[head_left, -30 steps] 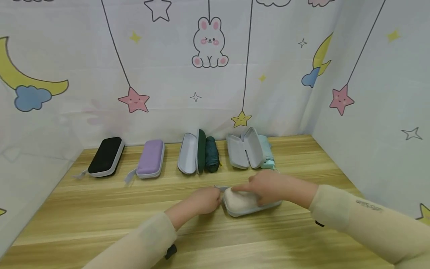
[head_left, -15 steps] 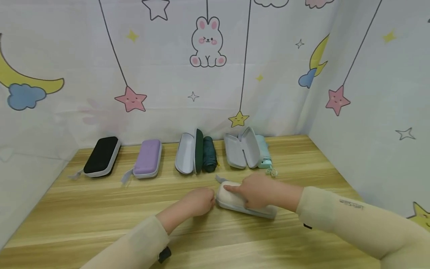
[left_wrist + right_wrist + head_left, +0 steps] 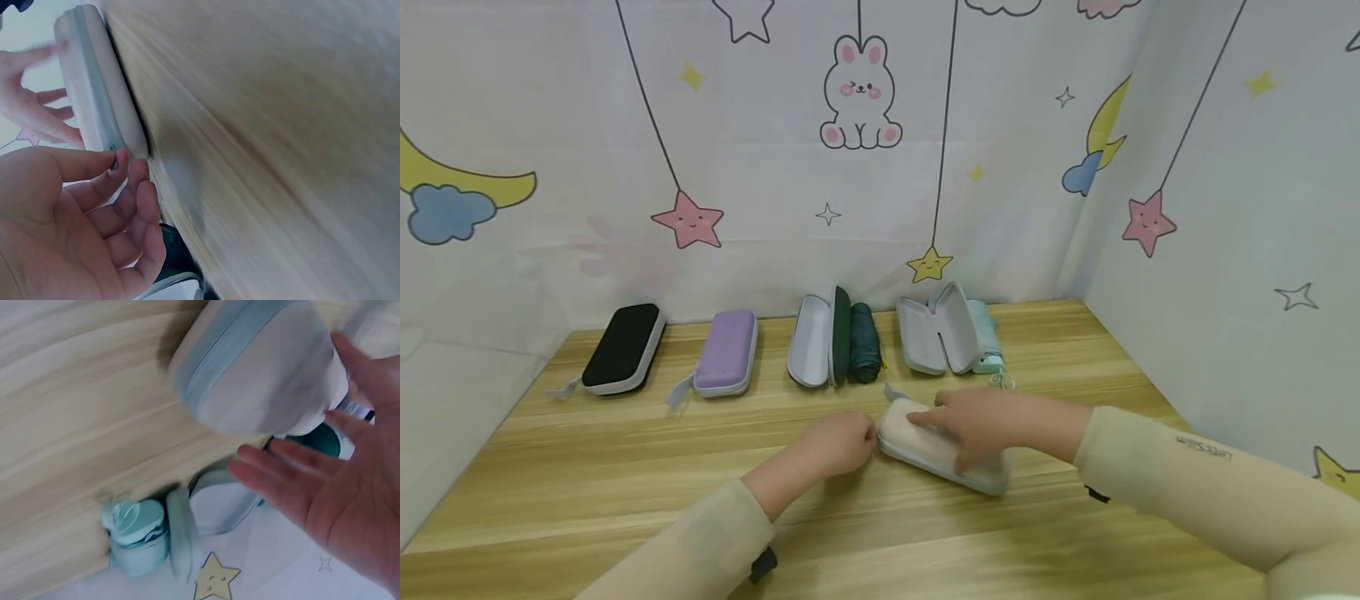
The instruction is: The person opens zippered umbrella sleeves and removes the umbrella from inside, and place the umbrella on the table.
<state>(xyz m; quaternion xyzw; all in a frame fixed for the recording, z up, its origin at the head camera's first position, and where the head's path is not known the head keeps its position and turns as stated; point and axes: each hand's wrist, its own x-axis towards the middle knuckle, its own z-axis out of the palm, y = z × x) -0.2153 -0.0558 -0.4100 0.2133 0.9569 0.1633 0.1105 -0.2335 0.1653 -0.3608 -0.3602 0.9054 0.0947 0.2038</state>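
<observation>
Zipper pull (image 3: 115, 164) of case (image 3: 922, 451) in left hand (image 3: 837, 445)

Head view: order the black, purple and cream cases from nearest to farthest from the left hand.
1. Cream case: just right of the left hand.
2. Purple case: farther back, to the left.
3. Black case: far left.

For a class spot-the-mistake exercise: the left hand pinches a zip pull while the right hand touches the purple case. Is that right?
Not quite: the head view shows the right hand touching the cream case, not the purple case. The left hand does pinch a zip pull.
</observation>
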